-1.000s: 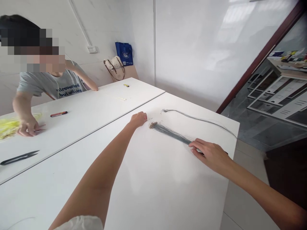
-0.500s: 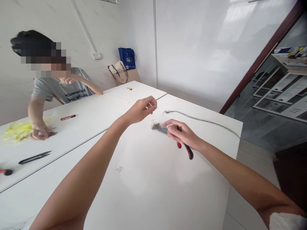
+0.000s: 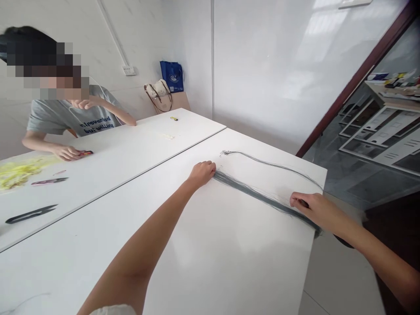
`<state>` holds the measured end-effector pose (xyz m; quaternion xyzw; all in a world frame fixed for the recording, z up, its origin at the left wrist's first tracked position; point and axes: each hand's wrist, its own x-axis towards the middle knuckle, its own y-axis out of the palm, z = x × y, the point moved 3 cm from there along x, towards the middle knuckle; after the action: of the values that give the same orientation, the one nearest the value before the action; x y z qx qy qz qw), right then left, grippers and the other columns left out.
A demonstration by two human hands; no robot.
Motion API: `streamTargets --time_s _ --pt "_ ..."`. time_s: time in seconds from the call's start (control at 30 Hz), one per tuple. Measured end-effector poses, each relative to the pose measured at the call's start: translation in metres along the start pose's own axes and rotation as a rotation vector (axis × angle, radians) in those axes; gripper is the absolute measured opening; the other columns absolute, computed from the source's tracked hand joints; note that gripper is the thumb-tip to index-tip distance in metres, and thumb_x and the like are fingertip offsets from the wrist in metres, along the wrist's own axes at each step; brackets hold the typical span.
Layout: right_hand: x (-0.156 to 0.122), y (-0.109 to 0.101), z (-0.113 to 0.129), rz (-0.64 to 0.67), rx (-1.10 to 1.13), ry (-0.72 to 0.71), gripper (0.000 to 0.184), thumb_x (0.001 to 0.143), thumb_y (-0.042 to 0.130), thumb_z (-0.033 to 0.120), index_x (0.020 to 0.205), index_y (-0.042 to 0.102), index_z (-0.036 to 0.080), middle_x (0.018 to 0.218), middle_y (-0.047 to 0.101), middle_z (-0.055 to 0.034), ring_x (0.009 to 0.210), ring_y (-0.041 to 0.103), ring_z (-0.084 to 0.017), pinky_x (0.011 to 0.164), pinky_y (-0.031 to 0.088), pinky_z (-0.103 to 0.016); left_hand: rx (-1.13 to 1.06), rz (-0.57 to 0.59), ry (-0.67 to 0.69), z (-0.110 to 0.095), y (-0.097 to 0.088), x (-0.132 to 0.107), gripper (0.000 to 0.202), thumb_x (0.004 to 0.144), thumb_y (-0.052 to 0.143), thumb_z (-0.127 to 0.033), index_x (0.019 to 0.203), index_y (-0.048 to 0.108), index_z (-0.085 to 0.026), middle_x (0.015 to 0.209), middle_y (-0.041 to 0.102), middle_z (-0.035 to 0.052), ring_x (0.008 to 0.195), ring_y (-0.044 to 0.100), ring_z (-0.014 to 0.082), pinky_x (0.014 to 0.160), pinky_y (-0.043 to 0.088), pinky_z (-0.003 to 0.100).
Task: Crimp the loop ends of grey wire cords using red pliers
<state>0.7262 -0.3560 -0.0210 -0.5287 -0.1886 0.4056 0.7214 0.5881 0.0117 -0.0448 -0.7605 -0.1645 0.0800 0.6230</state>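
My left hand (image 3: 203, 173) is closed around the near-left end of a long bundle of thin grey strands (image 3: 259, 197), pressed at the tabletop. The bundle runs rightward across the white table to its right edge. Above its far end is my right hand (image 3: 306, 204), fingers curled around a dark handle; the pliers seen in it earlier are mostly hidden, with a black part showing below the wrist. A thinner bundle of grey strands (image 3: 272, 162), with small hook-like ends, lies behind the first, also reaching the table edge.
Across the table seam (image 3: 131, 180) sits another person, one hand on a red cutter (image 3: 85, 153). Beside them lie yellow strands (image 3: 22, 173), thread snips (image 3: 49, 181) and black snips (image 3: 32, 214). A yellow cutter (image 3: 174, 118) lies farther back. Bags (image 3: 172, 78) stand behind the table.
My left hand has come down and closed on the bundle's end. My right hand has moved right, toward the table edge. The other person's hand has shifted from the snips to the red cutter.
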Motion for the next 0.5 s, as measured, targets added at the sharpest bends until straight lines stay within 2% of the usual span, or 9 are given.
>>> streamTargets --time_s 0.07,0.17,0.33,0.43,0.5 --pt "0.0 0.004 -0.003 -0.016 -0.09 -0.038 0.037 0.1 0.038 0.042 0.074 0.056 0.022 0.064 0.054 -0.0009 0.053 0.04 -0.013 0.051 0.025 -0.027 -0.002 -0.013 0.0 -0.002 0.0 0.002 0.026 0.095 0.046 -0.017 0.089 0.071 -0.023 0.099 0.071 0.0076 0.097 0.065 0.0235 0.083 0.047 0.033" --pt "0.007 0.0 0.014 -0.124 -0.162 -0.119 0.039 0.102 0.035 0.041 0.079 0.061 0.022 0.083 0.065 -0.0045 0.059 0.052 -0.014 0.054 0.03 -0.027 -0.034 -0.028 -0.014 -0.002 -0.006 0.001 0.028 0.096 0.047 -0.021 0.086 0.073 -0.025 0.102 0.074 0.0055 0.1 0.066 0.0237 0.084 0.047 0.033" --pt "0.042 0.0 0.074 -0.226 -0.207 -0.268 0.039 0.105 0.031 0.034 0.09 0.064 0.022 0.094 0.068 -0.0055 0.067 0.06 -0.016 0.057 0.035 -0.027 -0.105 -0.129 -0.167 0.014 -0.014 -0.004 0.032 0.098 0.041 -0.021 0.108 0.071 -0.028 0.11 0.075 0.0023 0.092 0.067 0.02 0.075 0.048 0.03" --pt "0.071 0.014 0.112 -0.206 -0.216 -0.412 0.034 0.105 0.032 0.028 0.111 0.066 0.023 0.112 0.07 -0.007 0.07 0.063 -0.015 0.058 0.04 -0.026 -0.122 -0.173 -0.241 0.024 -0.009 -0.007 0.025 0.097 0.05 -0.028 0.113 0.07 -0.027 0.113 0.073 0.0038 0.096 0.066 0.0217 0.075 0.049 0.031" --pt "0.089 0.027 0.13 -0.174 -0.24 -0.495 0.035 0.104 0.035 0.026 0.126 0.062 0.024 0.127 0.067 -0.0084 0.073 0.066 -0.015 0.059 0.043 -0.027 -0.132 -0.18 -0.258 0.027 -0.002 -0.008 0.022 0.095 0.058 -0.034 0.11 0.072 -0.026 0.112 0.073 0.0046 0.099 0.066 0.0234 0.078 0.05 0.032"
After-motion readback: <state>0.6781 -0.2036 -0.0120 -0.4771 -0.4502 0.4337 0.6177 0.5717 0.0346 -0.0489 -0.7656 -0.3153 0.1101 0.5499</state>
